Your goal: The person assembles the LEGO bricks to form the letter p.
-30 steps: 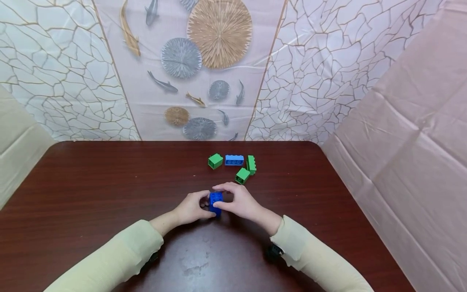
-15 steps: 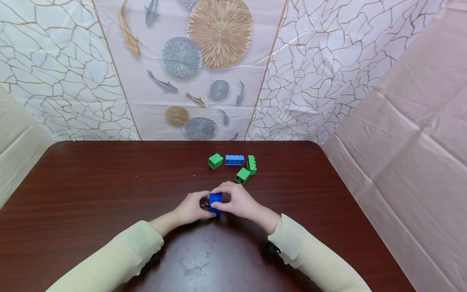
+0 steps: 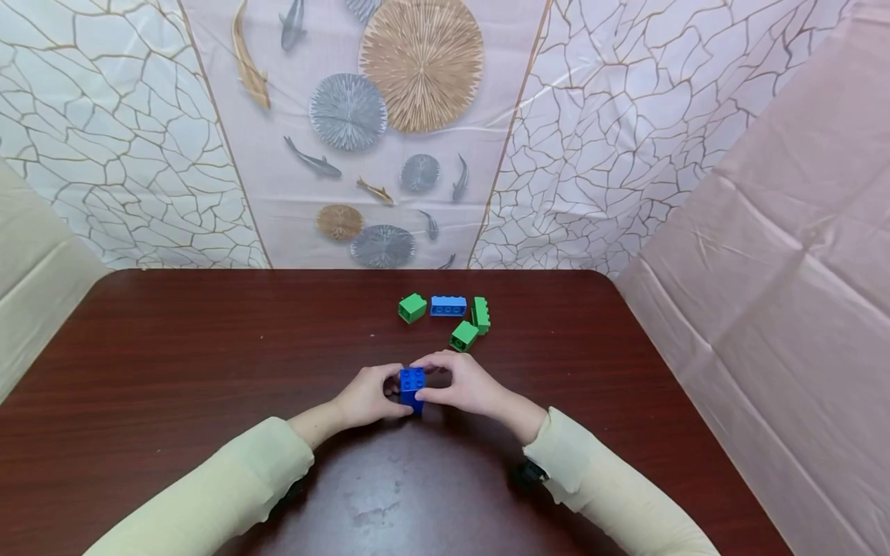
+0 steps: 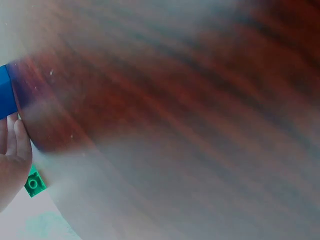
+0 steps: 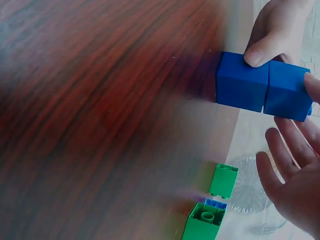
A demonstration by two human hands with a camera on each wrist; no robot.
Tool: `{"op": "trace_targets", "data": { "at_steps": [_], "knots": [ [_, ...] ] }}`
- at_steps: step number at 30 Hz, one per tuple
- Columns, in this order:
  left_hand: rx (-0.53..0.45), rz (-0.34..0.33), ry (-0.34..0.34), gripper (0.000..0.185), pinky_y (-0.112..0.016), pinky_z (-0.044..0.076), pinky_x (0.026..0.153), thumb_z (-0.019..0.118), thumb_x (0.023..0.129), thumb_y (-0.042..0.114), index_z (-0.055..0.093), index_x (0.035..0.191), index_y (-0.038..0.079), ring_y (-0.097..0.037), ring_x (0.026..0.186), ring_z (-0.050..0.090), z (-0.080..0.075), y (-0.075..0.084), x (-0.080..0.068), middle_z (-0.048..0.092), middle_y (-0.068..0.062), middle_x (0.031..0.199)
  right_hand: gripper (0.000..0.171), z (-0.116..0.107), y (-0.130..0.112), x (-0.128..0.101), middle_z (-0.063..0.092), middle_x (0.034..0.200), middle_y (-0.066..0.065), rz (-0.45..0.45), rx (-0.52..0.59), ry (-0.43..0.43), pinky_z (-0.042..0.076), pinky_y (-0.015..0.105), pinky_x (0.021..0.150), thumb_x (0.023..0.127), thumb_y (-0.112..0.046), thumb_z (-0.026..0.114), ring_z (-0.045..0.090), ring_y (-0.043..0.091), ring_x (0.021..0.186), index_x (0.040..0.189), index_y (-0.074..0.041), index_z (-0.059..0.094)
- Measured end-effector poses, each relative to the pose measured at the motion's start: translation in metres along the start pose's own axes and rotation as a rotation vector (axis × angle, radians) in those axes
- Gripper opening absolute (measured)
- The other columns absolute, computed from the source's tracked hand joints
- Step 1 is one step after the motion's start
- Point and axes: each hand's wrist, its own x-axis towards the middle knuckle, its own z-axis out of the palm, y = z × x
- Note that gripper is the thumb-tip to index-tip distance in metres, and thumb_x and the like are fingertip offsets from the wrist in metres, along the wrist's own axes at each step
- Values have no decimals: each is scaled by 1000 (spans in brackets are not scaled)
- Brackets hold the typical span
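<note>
Two dark blue toy building blocks form a short upright stack on the table in front of me. The upper block (image 3: 412, 379) shows its studs from above. In the right wrist view, the lower block (image 5: 240, 82) meets the upper one along a thin seam. My left hand (image 3: 363, 397) grips the lower block, its thumb laid across the near side. From the right, my right hand (image 3: 471, 386) pinches the upper block, with the thumb on its near face and fingers on the far side. The left wrist view catches only a blue block's edge (image 4: 6, 95).
Beyond my hands lie a green block (image 3: 412, 308), a lighter blue brick (image 3: 448, 306), a long green brick (image 3: 480, 316) and another green block (image 3: 463, 337). The dark wooden table (image 3: 208, 332) ends at a patterned cloth backdrop (image 3: 591, 154).
My right hand has shifted slightly right, and the upper block's studs show more fully. The left hand keeps its hold on the stack. The loose bricks lie where they were.
</note>
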Motion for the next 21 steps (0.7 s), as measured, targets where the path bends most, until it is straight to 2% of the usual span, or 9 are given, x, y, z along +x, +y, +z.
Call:
{"op": "trace_targets", "data": {
  "at_steps": [4, 11, 16, 21],
  "knots": [
    [25, 5, 0, 32, -19, 49, 69, 79, 72, 21, 60, 95, 10, -7, 76, 58, -1, 1, 1, 67, -2, 86, 33, 1, 0, -1, 66, 107, 4, -8, -67, 28, 50, 35, 89, 82, -24, 70, 58, 17, 101, 113, -12, 64],
    [31, 22, 10, 29, -18, 49, 69, 79, 71, 20, 59, 89, 10, -6, 75, 58, -1, 1, 1, 67, -1, 83, 35, 5, 2, -3, 66, 106, 4, -50, -152, 75, 51, 32, 87, 82, -25, 71, 60, 16, 100, 113, -11, 64],
    [36, 20, -9, 29, -19, 49, 69, 78, 72, 21, 58, 90, 10, -7, 77, 59, -1, 1, 1, 66, -2, 85, 35, 4, 2, -4, 67, 105, 5, -69, -154, 74, 52, 33, 86, 81, -25, 71, 61, 17, 99, 113, -10, 64],
    [36, 25, -49, 34, -22, 51, 72, 77, 75, 24, 58, 97, 8, -9, 81, 59, -5, 2, 0, 66, -3, 90, 34, 2, 1, -2, 67, 105, 3, -44, -147, 49, 51, 35, 86, 82, -25, 71, 59, 16, 99, 112, -11, 65]
  ]
}}
